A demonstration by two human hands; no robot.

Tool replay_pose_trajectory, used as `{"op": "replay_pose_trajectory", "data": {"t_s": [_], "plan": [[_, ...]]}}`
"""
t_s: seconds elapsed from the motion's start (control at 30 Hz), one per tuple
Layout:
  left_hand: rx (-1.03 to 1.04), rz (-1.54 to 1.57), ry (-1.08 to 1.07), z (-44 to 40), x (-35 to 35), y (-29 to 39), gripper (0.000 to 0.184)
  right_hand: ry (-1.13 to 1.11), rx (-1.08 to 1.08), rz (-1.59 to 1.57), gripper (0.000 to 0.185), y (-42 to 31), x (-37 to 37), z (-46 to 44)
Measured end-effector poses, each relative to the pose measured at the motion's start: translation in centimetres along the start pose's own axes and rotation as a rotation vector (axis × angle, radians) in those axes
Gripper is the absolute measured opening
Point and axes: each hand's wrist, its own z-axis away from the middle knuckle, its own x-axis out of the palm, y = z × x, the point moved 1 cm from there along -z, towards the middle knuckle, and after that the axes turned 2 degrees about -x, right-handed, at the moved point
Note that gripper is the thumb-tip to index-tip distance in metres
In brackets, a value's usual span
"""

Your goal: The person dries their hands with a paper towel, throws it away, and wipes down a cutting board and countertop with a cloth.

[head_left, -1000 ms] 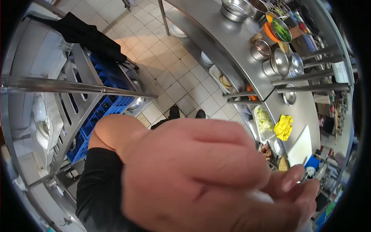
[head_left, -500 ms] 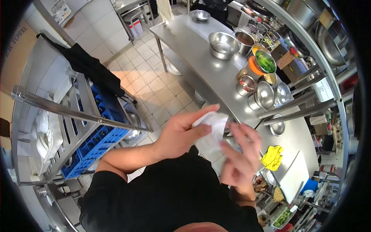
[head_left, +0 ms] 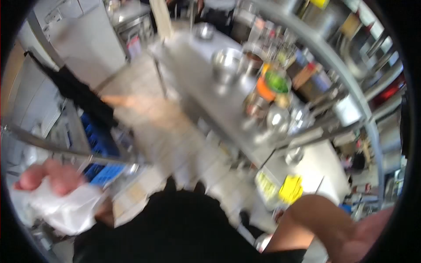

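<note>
Fingers of the left hand (head_left: pixel 61 179) clutch a white tissue (head_left: pixel 66 212) at eight o'clock, where the nearby rail (head_left: pixel 57 148) could snag it; the right hand's (head_left: pixel 372 236), at four, I can't tell.

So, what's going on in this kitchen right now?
A person in black has the left hand out to the side, gripping a crumpled white sheet, paper or cloth. The right hand is at the opposite edge of the picture, too blurred to tell whether it holds anything. The steel counter bears metal bowls and green food in a container, and a yellow cloth lies nearer the person.
</note>
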Motion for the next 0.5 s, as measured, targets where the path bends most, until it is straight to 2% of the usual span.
{"op": "replay_pose_trajectory", "data": {"t_s": [0.17, 0.3, 0.4, 0.5], "plan": [[0.248, 0.561, -0.162, -3.9, 3.9, -0.6, 0.052, 0.006, 0.097, 0.103, 0.055, 1.4, 1.5, 2.3], [0.416, 0.846, -0.345, -5.7, 5.6, 0.6, 0.057, -0.004, 0.119, 0.152, 0.054, 1.3, 1.0, 1.6], [0.287, 1.059, -0.505, -7.5, 4.2, 2.1, 0.047, 0.001, 0.125, 0.172, 0.054, 1.6, 0.5, 1.1], [0.252, 0.948, -0.374, -7.2, 3.7, 2.4, 0.043, -0.01, 0.13, 0.19, 0.054, 1.6, -0.5, 0.9]]}}
